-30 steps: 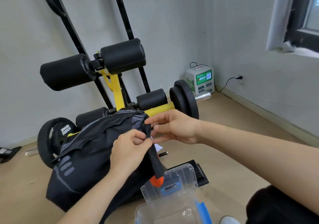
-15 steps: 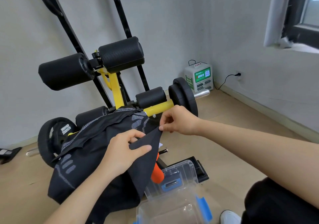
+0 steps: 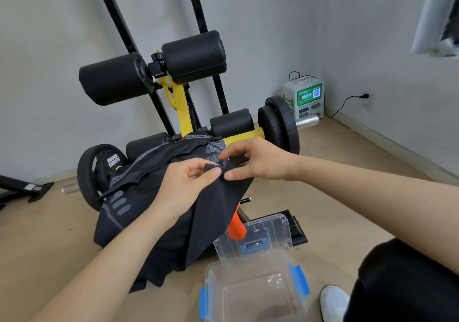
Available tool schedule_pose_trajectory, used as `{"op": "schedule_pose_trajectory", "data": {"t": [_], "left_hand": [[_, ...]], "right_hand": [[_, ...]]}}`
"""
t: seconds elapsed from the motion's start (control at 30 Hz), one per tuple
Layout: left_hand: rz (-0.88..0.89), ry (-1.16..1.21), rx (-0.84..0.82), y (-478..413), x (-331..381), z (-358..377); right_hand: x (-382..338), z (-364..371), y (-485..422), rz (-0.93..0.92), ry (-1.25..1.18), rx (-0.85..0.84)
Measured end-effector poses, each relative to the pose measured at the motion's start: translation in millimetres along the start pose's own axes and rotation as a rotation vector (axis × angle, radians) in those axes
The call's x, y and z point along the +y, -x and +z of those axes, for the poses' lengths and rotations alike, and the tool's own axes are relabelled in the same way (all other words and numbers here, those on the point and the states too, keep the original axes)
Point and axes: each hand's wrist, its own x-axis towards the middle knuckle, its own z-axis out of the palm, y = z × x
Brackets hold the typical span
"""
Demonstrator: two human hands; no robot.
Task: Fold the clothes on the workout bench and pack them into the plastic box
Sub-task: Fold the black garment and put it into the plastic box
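A black garment (image 3: 149, 197) is draped over the worktop (image 3: 180, 108), its hem hung just left of the open plastic box (image 3: 250, 294), one folded edge being pinched by the left hand (image 3: 183, 187) fingers and the adjoining edge gripped by the right hand (image 3: 253, 160), bare floor (image 3: 347, 172) being left rightward.

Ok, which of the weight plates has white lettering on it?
The plate on the left end, beside the black garment: white lettering shows on its face. The plates on the right end, behind the right hand, are plain black.
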Motion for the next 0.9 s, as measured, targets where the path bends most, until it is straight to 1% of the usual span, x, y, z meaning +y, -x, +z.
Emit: {"op": "schedule_pose_trajectory", "data": {"t": [0.1, 0.2, 0.3, 0.37, 0.43, 0.53, 0.63, 0.9], "left_hand": [[-0.005, 0.073, 0.034, 0, 3, 4], [-0.047, 0.077, 0.012, -1, -3, 5], [-0.129, 0.039, -0.121, -2, -13, 2], [-0.122, -0.010, -0.236, 2, -15, -2], [-0.092, -0.091, -0.306, 9, -15, -6], [-0.103, -0.215, -0.323, 15, -16, -20], [-0.158, -0.278, -0.353, 21, -20, -34], [-0.257, -0.198, -0.320, 35, -24, -58]], "right_hand": [[-9, 14, -2, -0.049, -0.135, -0.005], [-7, 18, -6, -0.041, -0.130, 0.055], [-3, 15, -9, -0.034, -0.126, 0.098], [0, 11, -10, -0.035, -0.152, 0.166], [4, 7, -9, -0.024, -0.163, 0.221], [12, 3, -7, 0.027, -0.191, 0.239], [23, 2, -6, 0.090, -0.226, 0.255], [31, 3, -9, 0.168, -0.284, 0.321]]}}
